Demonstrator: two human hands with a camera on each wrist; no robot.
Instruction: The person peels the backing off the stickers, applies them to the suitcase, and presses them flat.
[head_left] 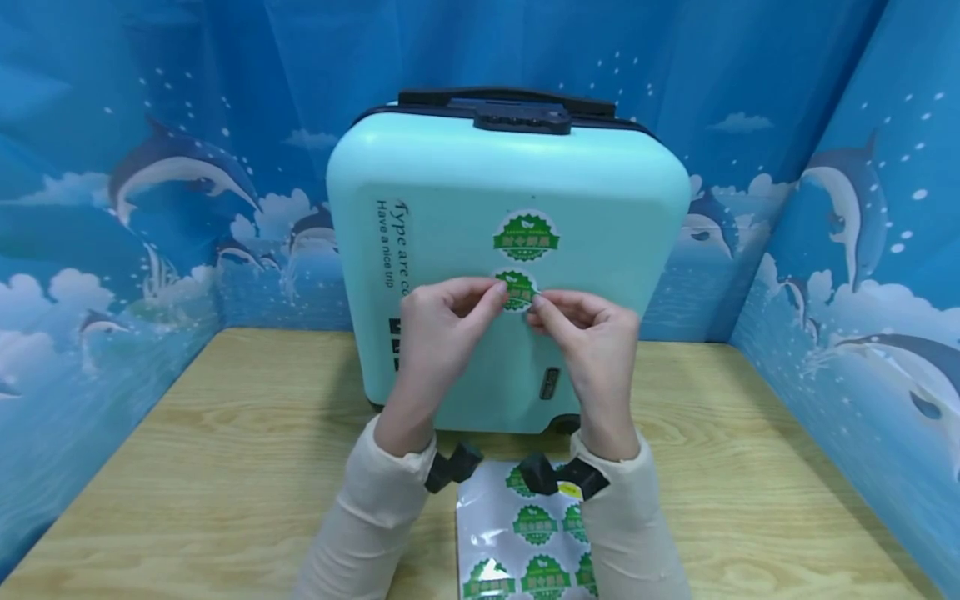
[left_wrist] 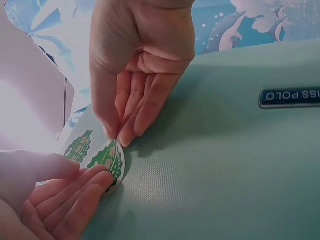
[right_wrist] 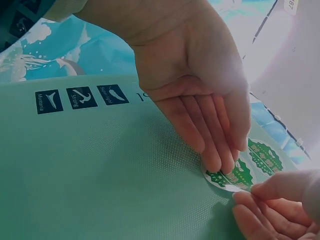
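A round green-and-white sticker (head_left: 516, 292) lies against the front of a mint-green suitcase (head_left: 457, 192), just below a second sticker (head_left: 527, 236) of the same kind. My left hand (head_left: 450, 329) pinches its left edge between thumb and index finger. At its right edge the thumb and fingers of my right hand (head_left: 600, 346) grip the rim. From the left wrist the pinched sticker (left_wrist: 106, 159) shows its rim standing slightly off the shell. Fingers cover part of the same sticker (right_wrist: 240, 174) in the right wrist view.
A sheet of several green stickers (head_left: 491, 508) lies on the wooden table (head_left: 285, 467) between my forearms. The suitcase stands upright, its black handle (head_left: 510, 93) on top. Blue dolphin-print curtains (head_left: 262, 83) enclose the back and sides.
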